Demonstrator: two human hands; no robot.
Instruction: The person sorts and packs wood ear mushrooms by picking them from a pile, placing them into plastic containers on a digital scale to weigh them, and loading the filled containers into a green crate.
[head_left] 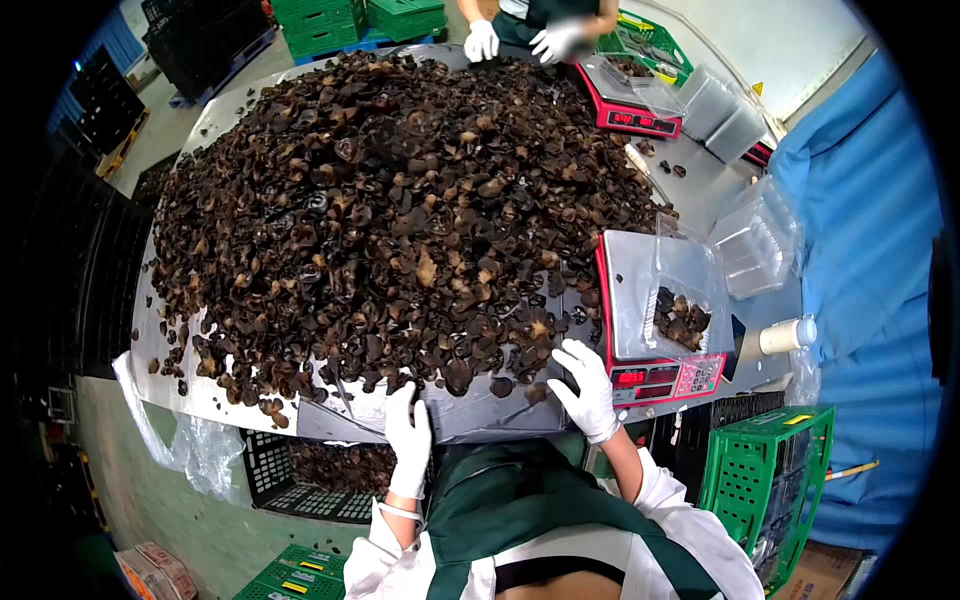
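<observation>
A large heap of dark brown, crinkled pieces like dried fungus (400, 220) covers most of the metal table (200, 390). My left hand (408, 435), in a white glove, is at the table's near edge with its fingertips at a dark piece; whether it grips that piece is hard to tell. To the right, my gloved right hand (585, 392) has its fingers spread beside a brown piece (536, 392), holding nothing. Just right of it stands a red scale (625, 300) bearing a clear plastic box (690, 270) with some brown pieces inside.
Across the table are a co-worker's gloved hands (482, 41) near a second red scale (640, 122). Clear boxes (755, 240) and a white-capped bottle (788, 336) lie at the right. Below are a black crate (265, 480) and a green crate (735, 470).
</observation>
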